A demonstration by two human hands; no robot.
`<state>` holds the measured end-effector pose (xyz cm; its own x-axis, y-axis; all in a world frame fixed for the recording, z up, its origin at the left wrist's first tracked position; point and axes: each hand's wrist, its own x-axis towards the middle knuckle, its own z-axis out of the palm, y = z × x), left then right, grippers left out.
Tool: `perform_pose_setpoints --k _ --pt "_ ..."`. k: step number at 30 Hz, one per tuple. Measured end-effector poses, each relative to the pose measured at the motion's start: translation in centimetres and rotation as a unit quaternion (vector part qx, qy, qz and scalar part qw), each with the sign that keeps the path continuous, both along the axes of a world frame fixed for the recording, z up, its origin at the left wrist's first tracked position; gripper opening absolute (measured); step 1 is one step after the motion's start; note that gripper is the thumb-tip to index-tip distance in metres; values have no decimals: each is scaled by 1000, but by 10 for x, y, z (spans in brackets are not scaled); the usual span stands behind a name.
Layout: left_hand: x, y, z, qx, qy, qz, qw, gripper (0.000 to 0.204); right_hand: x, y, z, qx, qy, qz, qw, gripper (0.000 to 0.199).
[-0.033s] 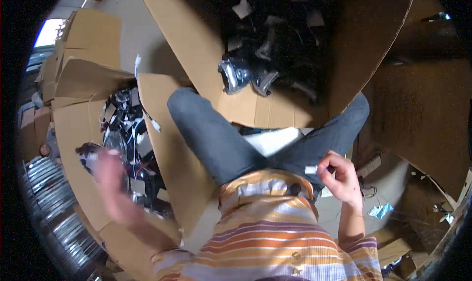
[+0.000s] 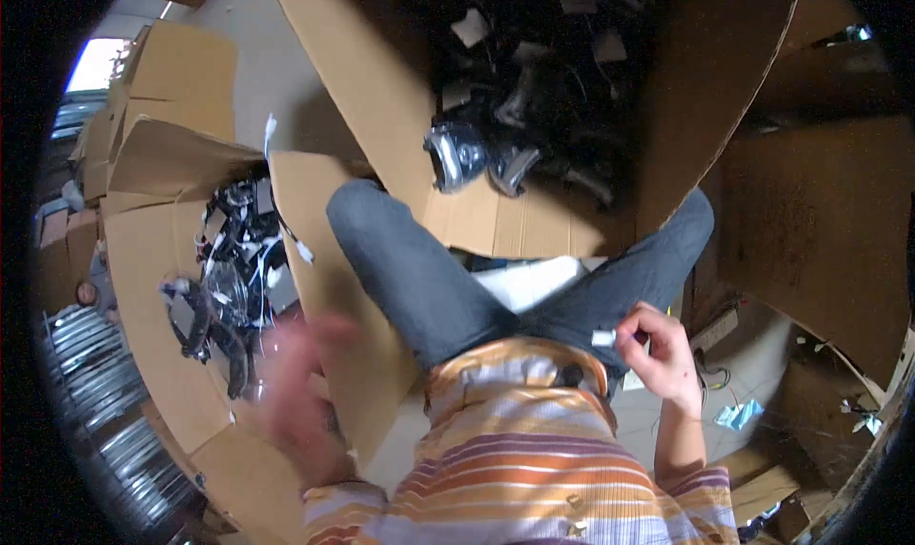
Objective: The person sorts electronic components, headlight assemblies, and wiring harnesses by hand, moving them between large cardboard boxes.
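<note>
My right hand (image 2: 656, 347) is closed over my right thigh, thumb and forefinger pinching a small white connector-like piece (image 2: 603, 337). My left hand (image 2: 297, 373) is blurred by motion above the inner wall of the left cardboard box (image 2: 143, 288); its fingers look apart, with nothing visible in them. Inside that box lies a tangle of wired black parts (image 2: 250, 216) with white plugs. A dark, glossy part (image 2: 195, 321) lies at the box's left side, apart from my left hand.
A larger cardboard box (image 2: 357, 69) stands in front of my knees, holding dark lamp-like units (image 2: 457, 154) with clear covers. A tall cardboard panel (image 2: 810, 211) rises at right. Wires and a light-blue scrap (image 2: 739, 414) lie on the floor. Metal rollers (image 2: 91, 354) run along the far left.
My left hand has let go of the dark glossy part in the left box and moved right, toward my body. The right hand still pinches the white piece.
</note>
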<state>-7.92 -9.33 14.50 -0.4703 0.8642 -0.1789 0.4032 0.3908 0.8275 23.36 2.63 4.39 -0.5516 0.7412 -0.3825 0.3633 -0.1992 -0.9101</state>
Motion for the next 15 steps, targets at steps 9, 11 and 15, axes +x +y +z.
perform_pose_setpoints --k 9,11,15 --pt "87 86 -24 142 -576 -609 527 51 12 -21 -8 -34 -15 -65 997 6" --pt "90 83 -26 154 -593 -590 526 55 8 -16 -6 -33 -25 -57 997 7" --pt "100 75 -27 177 -624 -547 530 64 2 -9 -4 -22 -33 -34 999 7"
